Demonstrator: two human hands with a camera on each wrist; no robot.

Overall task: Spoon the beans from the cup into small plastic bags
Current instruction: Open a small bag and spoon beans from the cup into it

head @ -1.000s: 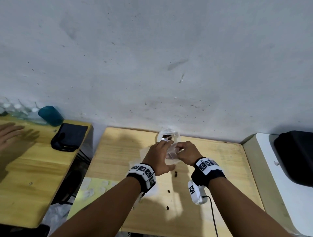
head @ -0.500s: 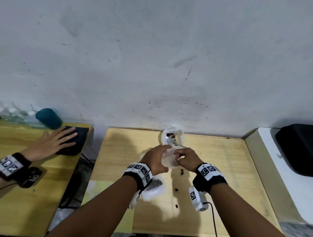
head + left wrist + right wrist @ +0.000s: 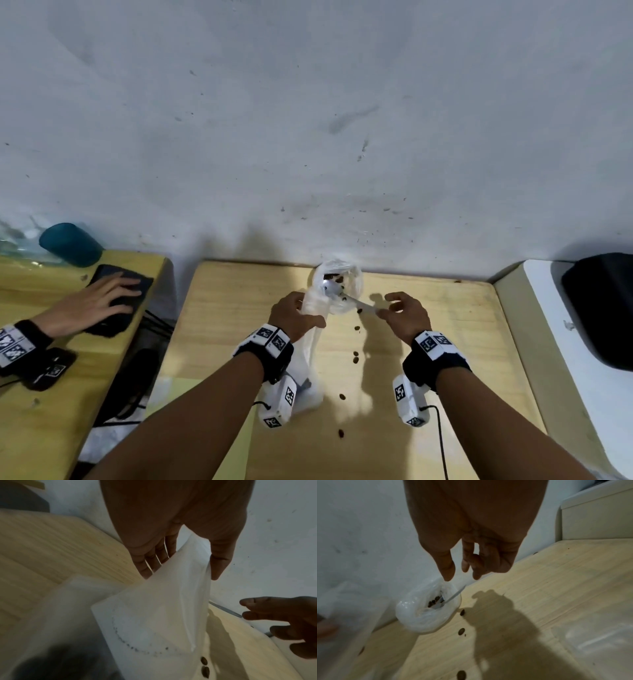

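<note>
Since half a second earlier, the right hand [image 3: 404, 317] has been drawn away to the right of the cup [image 3: 339, 284], and the two hands, then close together over the cup mouth, are now shown apart. The metal spoon [image 3: 346, 297] is seen resting in the cup, its bowl among the beans [image 3: 434, 601] and its handle projecting over the rim toward the right hand. In the right wrist view the thumb and fingers are loosely extended just above the handle tip, and nothing is enclosed by them; whether the handle is touched cannot be told with certainty. The small plastic bag [image 3: 154, 615] is pinched at its upper edge between the thumb and fingers of the left hand [image 3: 294, 317] and hangs just left of the cup, with its lower part lying on the wooden table [image 3: 445, 342]. No beans can be made out inside the bag. Several spilled beans [image 3: 355, 356] are scattered on the table in front of the cup. The change is judged to mark an interval between scoops: the spoon is parked in the cup and must be grasped again before another load is transferred. On the neighbouring table a second person's hand [image 3: 92, 305] rests on a dark pouch [image 3: 118, 301].
</note>
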